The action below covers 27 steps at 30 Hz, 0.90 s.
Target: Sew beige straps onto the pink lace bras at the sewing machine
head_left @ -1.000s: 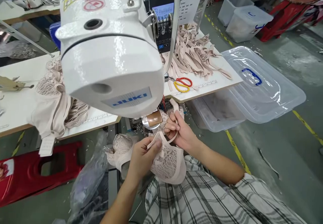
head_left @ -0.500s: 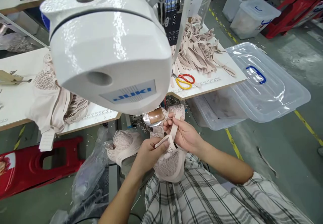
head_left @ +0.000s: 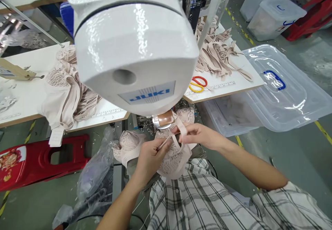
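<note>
A beige lace bra [head_left: 172, 162] hangs across my lap below the sewing machine head [head_left: 135, 57]. My left hand [head_left: 153, 154] pinches the upper edge of its cup between thumb and fingers. On the other side, my right hand [head_left: 198, 135] has its fingers closed around a beige strap [head_left: 182, 126], which runs up from the cup toward the machine. Another bra cup [head_left: 129, 143] rests left of my left hand, and a lace part [head_left: 186, 114] lies under the machine's metal end. The fingertips of my right hand are partly hidden by the strap.
Piled straps [head_left: 218, 54] and scissors [head_left: 198, 84] lie on the right tabletop. Stacked bras [head_left: 62, 95] hang over the left table edge. A lidded plastic bin [head_left: 293, 95] stands at right, a red stool [head_left: 41, 162] at left, beside a plastic bag [head_left: 94, 168].
My view has shifted, so the machine appears farther right. My right hand has moved slightly right and lower along the strap. My left hand keeps its pinch on the cup edge.
</note>
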Each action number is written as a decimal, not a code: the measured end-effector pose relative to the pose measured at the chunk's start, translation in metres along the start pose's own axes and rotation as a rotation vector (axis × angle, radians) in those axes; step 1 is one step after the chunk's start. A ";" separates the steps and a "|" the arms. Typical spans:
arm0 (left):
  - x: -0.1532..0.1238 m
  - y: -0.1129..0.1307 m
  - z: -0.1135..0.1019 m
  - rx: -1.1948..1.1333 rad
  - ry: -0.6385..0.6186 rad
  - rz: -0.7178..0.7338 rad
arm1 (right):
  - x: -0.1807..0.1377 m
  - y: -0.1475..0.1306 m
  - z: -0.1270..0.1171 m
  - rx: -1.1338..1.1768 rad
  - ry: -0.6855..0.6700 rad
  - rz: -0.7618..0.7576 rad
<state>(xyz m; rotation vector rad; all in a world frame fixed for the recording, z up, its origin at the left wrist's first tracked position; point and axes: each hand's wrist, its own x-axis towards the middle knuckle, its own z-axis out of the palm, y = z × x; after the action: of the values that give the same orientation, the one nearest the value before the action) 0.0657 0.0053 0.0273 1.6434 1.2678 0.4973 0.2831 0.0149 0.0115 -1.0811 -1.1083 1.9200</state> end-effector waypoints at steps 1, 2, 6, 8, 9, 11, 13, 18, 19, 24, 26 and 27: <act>0.000 0.000 -0.001 0.019 -0.006 0.014 | 0.000 -0.003 0.005 -0.081 -0.046 -0.023; 0.000 0.000 -0.002 0.040 -0.014 0.024 | 0.000 -0.005 0.011 -0.158 -0.060 -0.050; 0.002 -0.002 -0.006 0.070 -0.065 0.071 | 0.001 -0.008 0.026 -0.325 0.005 -0.194; 0.001 -0.004 -0.003 -0.004 -0.085 0.130 | 0.002 -0.008 0.028 -0.254 0.027 -0.247; 0.001 -0.005 0.000 -0.056 -0.072 0.162 | 0.003 -0.008 0.028 -0.189 0.044 -0.247; -0.003 -0.009 0.011 -0.142 0.010 0.185 | 0.006 -0.009 0.026 -0.071 0.089 -0.189; -0.006 -0.013 0.021 -0.160 0.161 0.173 | 0.010 -0.012 0.020 -0.010 0.112 -0.117; 0.003 -0.010 0.012 0.151 0.239 0.403 | 0.029 -0.030 -0.006 0.005 0.160 -0.110; 0.008 -0.007 0.005 0.212 0.220 0.438 | 0.034 -0.035 -0.011 -0.021 0.183 -0.137; 0.025 0.006 -0.017 0.194 0.233 0.333 | 0.064 -0.053 -0.018 -0.327 0.287 -0.243; 0.027 0.008 -0.020 0.172 0.235 0.267 | 0.076 -0.057 -0.015 -0.420 0.309 -0.273; 0.027 0.010 -0.021 0.171 0.236 0.241 | 0.081 -0.058 -0.013 -0.438 0.306 -0.277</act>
<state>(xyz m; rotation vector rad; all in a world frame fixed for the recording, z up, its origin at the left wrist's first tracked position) 0.0646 0.0387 0.0386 1.9390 1.3170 0.7662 0.2675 0.1118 0.0335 -1.3193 -1.4471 1.2768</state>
